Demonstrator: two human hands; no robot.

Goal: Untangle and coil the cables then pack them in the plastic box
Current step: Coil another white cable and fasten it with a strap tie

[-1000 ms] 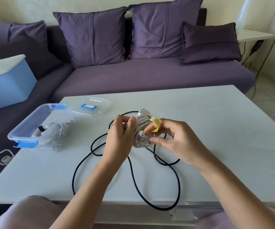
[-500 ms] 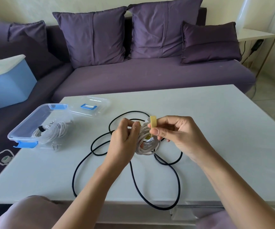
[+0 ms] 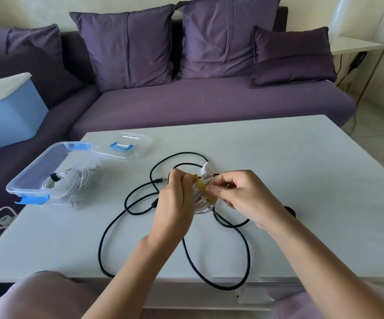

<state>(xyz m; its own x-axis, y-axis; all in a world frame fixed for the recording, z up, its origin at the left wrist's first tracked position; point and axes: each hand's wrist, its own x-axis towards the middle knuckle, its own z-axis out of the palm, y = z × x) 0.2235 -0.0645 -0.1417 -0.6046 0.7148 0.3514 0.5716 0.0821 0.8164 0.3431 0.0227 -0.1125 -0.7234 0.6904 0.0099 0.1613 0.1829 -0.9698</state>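
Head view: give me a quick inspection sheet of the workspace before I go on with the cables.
Surface: white table, bare at right.
Job's things: clear plastic box at the table's left edge, open, holding a white coil bound by a black tie; its lid lies behind it.
Clutter: nothing seen.
Grippers: left hand holds a small white cable bundle; right hand presses a yellow strap across it.
Cables: black cable loose in loops on the table, one loop overhanging the near edge.
Surroundings: purple sofa with cushions, blue bin on it at left.
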